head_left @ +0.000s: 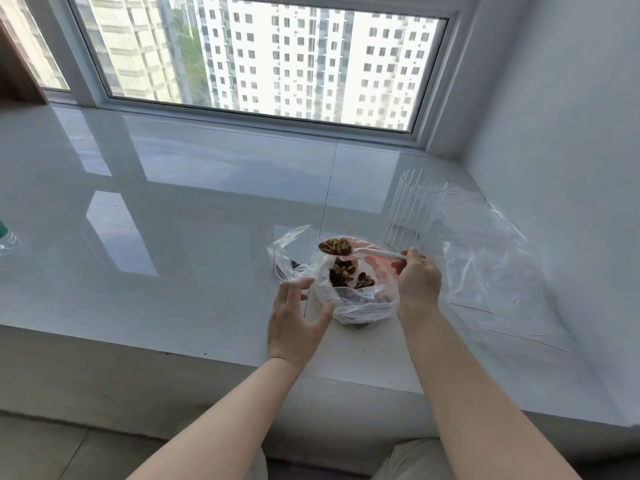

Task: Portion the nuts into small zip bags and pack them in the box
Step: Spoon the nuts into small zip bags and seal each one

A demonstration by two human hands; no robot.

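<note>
A clear plastic bag (360, 306) with brown nuts (346, 271) inside sits open on the white sill. My right hand (419, 278) pinches the handle of a white plastic spoon (377, 252), whose bowl is heaped with nuts (335, 245) and hovers above the bag's mouth. My left hand (296, 322) is beside the bag's left side, fingers spread and straight, its thumb touching the plastic. A small zip bag (287, 251) with a red strip lies crumpled just behind and left of the nut bag. No box is in view.
A clear ribbed plastic cup (414, 211) stands behind and right of the bag. Flat clear zip bags (485, 268) lie on the right near the wall. A bottle (6, 237) shows at the left edge. The sill's front edge (173, 351) runs below my hands.
</note>
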